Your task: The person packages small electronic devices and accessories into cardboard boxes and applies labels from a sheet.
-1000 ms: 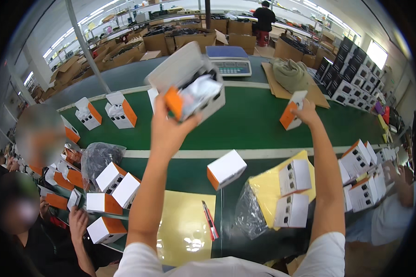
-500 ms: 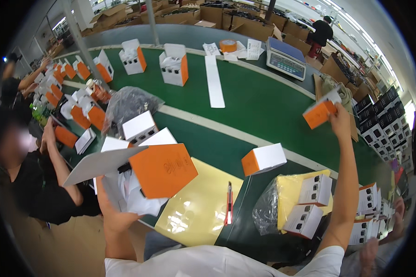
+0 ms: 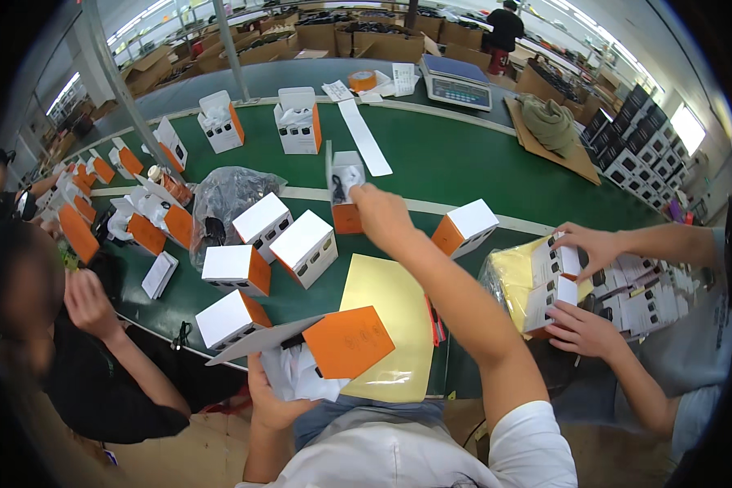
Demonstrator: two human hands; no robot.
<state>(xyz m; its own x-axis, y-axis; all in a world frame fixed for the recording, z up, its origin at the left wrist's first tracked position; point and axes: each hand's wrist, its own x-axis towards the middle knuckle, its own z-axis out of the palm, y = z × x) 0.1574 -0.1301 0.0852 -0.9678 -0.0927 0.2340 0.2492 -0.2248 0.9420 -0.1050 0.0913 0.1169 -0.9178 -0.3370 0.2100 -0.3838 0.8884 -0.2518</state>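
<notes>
A person's left hand (image 3: 278,403) grips an open white-and-orange box (image 3: 351,342) from below, thumb and fingers spread around its lower corner and pressed to its sides, just over the near edge of the green table (image 3: 455,175). The box is tilted, its white flap reaching out to the left, with crumpled white wrapping (image 3: 294,372) and something black showing inside. Farther forward, the right hand (image 3: 385,218) meets the right rim of a second open box (image 3: 347,218), fingers curled together; their tips are partly hidden, and whether they pinch the cardboard cannot be told.

Beneath the right forearm lies a glossy yellow sheet (image 3: 386,313), with a red cutter (image 3: 436,321) partly covered beside it. Four closed boxes (image 3: 304,248) cluster to the left, near a clear plastic bag (image 3: 232,195); one more closed box (image 3: 465,228) sits to the right of the right hand.

At right, a co-worker's two hands (image 3: 594,332) rest on white boxes (image 3: 551,301) atop a yellow bundle (image 3: 508,281). Across the table, two open boxes (image 3: 298,134) stand left of a long white strip (image 3: 366,138). Behind them are a roll of orange tape (image 3: 362,80) and a blue-topped scale (image 3: 457,88).
</notes>
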